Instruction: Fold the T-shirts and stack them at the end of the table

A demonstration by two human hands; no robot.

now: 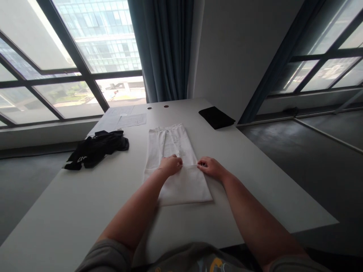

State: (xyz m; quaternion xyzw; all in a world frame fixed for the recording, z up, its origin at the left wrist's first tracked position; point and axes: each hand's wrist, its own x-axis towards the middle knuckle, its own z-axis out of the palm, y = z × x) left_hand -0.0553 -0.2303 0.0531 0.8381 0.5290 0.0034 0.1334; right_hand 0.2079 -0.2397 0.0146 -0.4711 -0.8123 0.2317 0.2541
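Observation:
A white garment (pixel 184 187) lies flat on the white table, with a drawstring and waistband at its far end. Part of it is folded over, and the fold's edge runs across its middle. My left hand (pixel 171 165) is closed on that edge near the garment's centre. At the right side of the same edge, my right hand (pixel 211 167) pinches the cloth between thumb and fingers. The near end of the garment lies between my forearms.
On the white table (pixel 93 211), a crumpled black garment (pixel 99 148) lies at the left. A folded black cloth (pixel 216 117) is at the back right. Papers (pixel 132 120) lie at the back left, near two round table inserts. Windows and a blue curtain (pixel 167 49) stand behind.

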